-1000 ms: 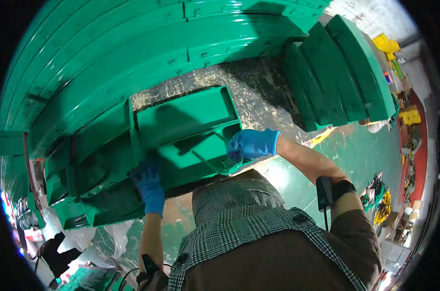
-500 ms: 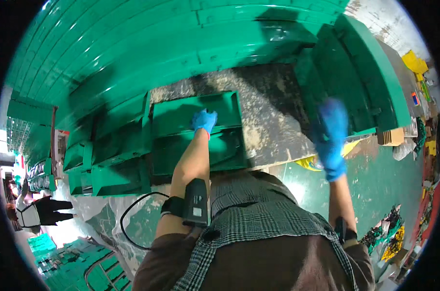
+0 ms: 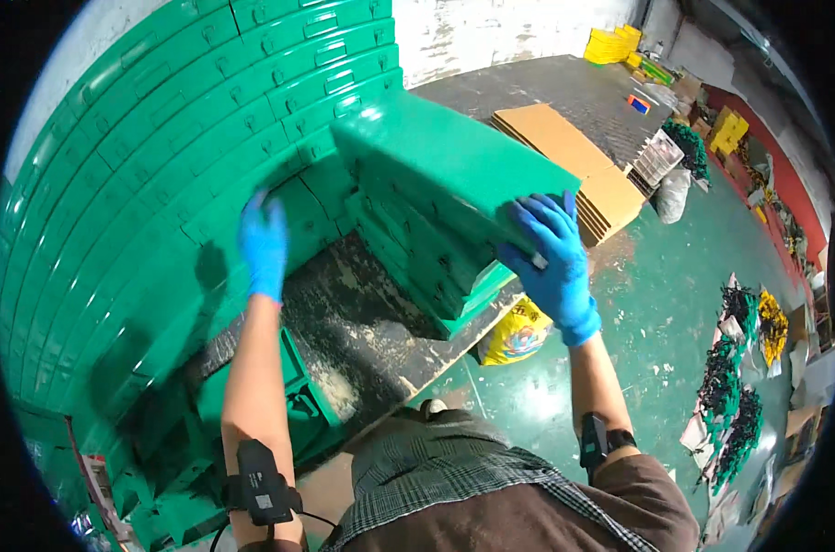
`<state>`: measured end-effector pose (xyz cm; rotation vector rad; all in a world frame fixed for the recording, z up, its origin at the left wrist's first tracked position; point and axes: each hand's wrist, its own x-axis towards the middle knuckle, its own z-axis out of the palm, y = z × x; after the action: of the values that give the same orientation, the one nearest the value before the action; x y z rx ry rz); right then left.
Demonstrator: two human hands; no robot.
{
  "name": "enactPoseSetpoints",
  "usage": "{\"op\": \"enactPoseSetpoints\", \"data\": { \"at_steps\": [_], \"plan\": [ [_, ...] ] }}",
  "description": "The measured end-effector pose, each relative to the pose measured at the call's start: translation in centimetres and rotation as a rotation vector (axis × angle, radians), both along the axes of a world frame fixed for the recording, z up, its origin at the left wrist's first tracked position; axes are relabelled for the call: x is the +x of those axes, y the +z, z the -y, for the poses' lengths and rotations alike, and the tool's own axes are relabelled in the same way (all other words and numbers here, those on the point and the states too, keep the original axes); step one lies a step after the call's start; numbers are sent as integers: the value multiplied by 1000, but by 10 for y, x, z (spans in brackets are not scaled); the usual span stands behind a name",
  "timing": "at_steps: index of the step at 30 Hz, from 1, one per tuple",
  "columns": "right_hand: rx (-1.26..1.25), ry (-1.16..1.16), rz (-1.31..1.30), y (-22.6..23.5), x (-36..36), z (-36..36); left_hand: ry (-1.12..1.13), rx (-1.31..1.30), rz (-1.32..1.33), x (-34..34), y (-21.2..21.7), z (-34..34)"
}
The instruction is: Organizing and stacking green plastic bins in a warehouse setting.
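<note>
A stack of green metal boxes [image 3: 417, 230] with latches along the side stands on the worn dark tabletop [image 3: 380, 336]. My right hand [image 3: 555, 267], in a blue glove, grips the near right corner of the top green box [image 3: 463, 147], fingers over its edge. My left hand [image 3: 264, 244], also gloved in blue and a little blurred, is raised with its fingers apart and holds nothing. It hovers left of the stack, in front of a tall wall of stacked green boxes [image 3: 206, 101]. Below my left forearm lies an open green box [image 3: 293, 368], partly hidden by the arm.
Flat brown cardboard [image 3: 574, 156] is piled behind the stack. A yellow printed bag [image 3: 518, 333] sits by the table's edge. Bundles of black and green pieces [image 3: 725, 396] lie on the green floor [image 3: 638, 368] at right, with yellow items [image 3: 610, 44] far back.
My view has turned right toward the stack. My left hand has come off the open box and risen; my right hand has moved onto the top box's corner.
</note>
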<state>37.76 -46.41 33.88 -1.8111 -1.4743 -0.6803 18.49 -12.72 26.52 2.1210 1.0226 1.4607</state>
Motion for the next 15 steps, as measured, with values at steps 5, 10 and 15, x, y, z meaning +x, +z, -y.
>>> {"op": "enactPoseSetpoints", "data": {
  "at_steps": [5,10,15],
  "plan": [
    [-90,236,-182,7,-6,16,-969,357,-304,127,116,131],
    [-127,264,-324,17,-21,23,-916,402,-719,157,111,120],
    [-84,259,-315,19,-29,15,-368,107,-935,111,103,-20]
  ]
}}
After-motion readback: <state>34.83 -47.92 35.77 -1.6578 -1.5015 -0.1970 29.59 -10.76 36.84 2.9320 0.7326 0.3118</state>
